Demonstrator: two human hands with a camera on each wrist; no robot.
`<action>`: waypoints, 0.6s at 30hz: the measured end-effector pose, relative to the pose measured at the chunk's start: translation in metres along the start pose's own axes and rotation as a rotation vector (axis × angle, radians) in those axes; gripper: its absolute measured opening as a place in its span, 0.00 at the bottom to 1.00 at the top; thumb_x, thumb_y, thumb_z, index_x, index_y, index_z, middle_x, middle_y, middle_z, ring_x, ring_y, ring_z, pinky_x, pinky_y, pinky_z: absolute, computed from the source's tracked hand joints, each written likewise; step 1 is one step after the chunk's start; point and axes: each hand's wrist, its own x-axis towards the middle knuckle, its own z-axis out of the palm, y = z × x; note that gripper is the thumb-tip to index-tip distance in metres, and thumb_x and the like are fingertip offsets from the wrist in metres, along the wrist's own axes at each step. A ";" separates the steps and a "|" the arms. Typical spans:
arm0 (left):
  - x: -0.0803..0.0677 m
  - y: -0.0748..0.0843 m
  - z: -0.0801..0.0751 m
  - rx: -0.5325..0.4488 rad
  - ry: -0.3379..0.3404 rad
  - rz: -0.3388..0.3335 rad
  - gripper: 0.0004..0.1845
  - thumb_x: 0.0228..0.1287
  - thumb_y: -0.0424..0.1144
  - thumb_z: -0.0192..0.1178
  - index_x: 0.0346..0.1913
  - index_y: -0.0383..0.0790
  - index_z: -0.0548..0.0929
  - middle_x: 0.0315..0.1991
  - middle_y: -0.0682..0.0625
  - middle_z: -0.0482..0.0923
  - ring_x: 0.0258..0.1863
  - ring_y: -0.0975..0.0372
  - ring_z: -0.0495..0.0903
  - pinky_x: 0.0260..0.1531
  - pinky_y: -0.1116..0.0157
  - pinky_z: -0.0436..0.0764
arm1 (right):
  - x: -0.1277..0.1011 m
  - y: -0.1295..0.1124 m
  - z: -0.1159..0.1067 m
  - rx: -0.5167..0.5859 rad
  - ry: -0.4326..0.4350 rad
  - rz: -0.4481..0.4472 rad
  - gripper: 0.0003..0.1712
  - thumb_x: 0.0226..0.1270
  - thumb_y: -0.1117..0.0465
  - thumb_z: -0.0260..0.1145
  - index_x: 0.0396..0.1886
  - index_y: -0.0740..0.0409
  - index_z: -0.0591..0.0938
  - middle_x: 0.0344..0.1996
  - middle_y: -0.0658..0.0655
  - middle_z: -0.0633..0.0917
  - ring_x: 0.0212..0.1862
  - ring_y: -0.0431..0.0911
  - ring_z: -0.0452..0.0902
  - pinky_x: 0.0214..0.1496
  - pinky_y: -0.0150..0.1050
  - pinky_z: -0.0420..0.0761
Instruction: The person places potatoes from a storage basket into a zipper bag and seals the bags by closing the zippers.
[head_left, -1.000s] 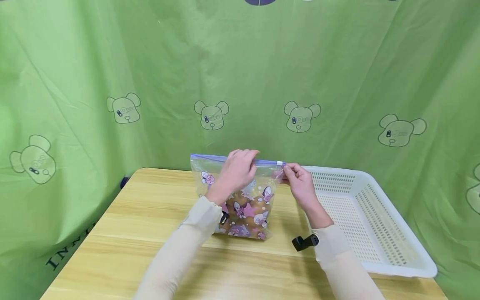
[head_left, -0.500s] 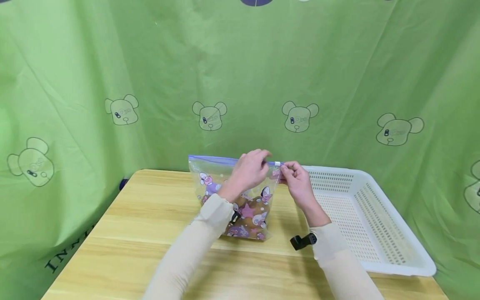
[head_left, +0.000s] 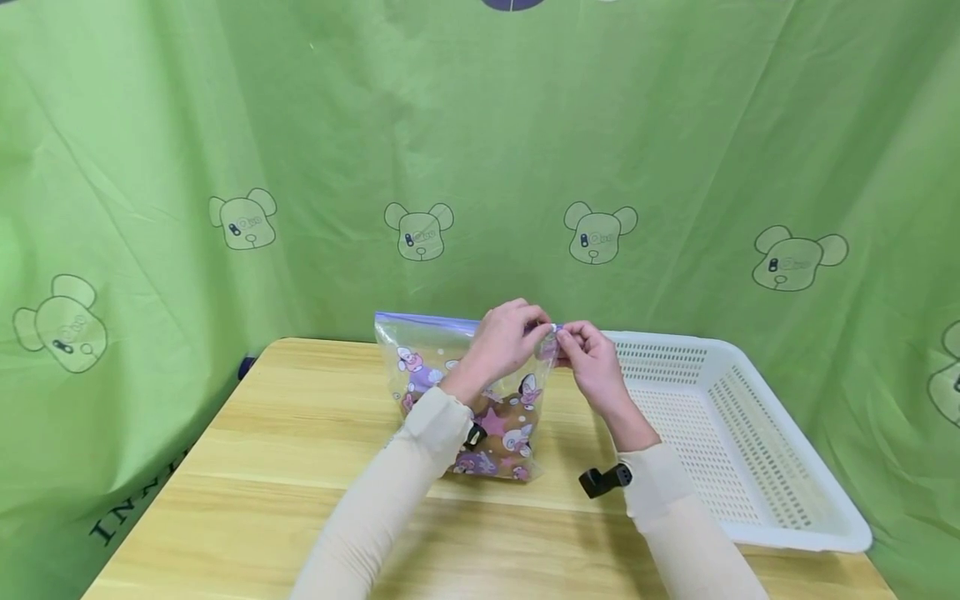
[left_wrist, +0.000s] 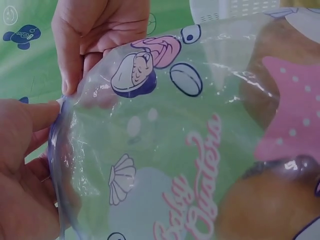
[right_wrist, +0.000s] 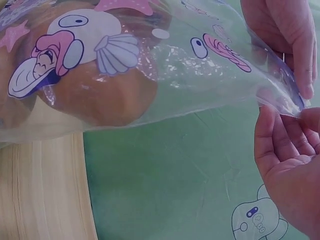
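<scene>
A clear slider zip bag point(head_left: 517, 408) with pink and purple cartoon prints stands upright on the table, its purple zip strip point(head_left: 420, 318) along the top. Rounded brown things point(right_wrist: 115, 100) show through its lower part. My left hand point(head_left: 506, 342) reaches across the bag's front, thumb and finger pinching the small white zip slider point(head_left: 554, 327) near the right end of the strip. Right beside it, my right hand point(head_left: 592, 362) pinches the bag's top right corner. In the left wrist view the thumb tips of both hands nearly meet at the strip.
A white perforated plastic basket point(head_left: 795, 450) sits on the right side of the wooden table point(head_left: 300, 450), just beyond my right forearm. A green curtain point(head_left: 480, 150) with bear-head prints hangs behind the table's back edge.
My left hand has moved rightward along the zip strip to the slider and now pinches it. My right hand keeps its hold on the corner, shifting slightly left with the bag's top.
</scene>
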 end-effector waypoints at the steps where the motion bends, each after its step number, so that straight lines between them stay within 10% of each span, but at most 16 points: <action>1: 0.000 0.000 0.000 0.024 -0.001 0.005 0.09 0.68 0.45 0.57 0.43 0.47 0.84 0.36 0.56 0.77 0.34 0.66 0.74 0.39 0.69 0.73 | 0.000 -0.001 0.000 -0.006 -0.001 0.000 0.08 0.71 0.69 0.53 0.42 0.73 0.71 0.28 0.49 0.81 0.30 0.39 0.80 0.37 0.33 0.82; 18: -0.005 0.000 0.002 0.132 0.021 0.041 0.08 0.68 0.45 0.56 0.42 0.49 0.83 0.37 0.58 0.77 0.37 0.66 0.73 0.41 0.68 0.72 | 0.000 0.000 -0.002 -0.031 -0.004 -0.013 0.10 0.73 0.67 0.52 0.42 0.75 0.70 0.28 0.50 0.81 0.29 0.40 0.81 0.35 0.34 0.83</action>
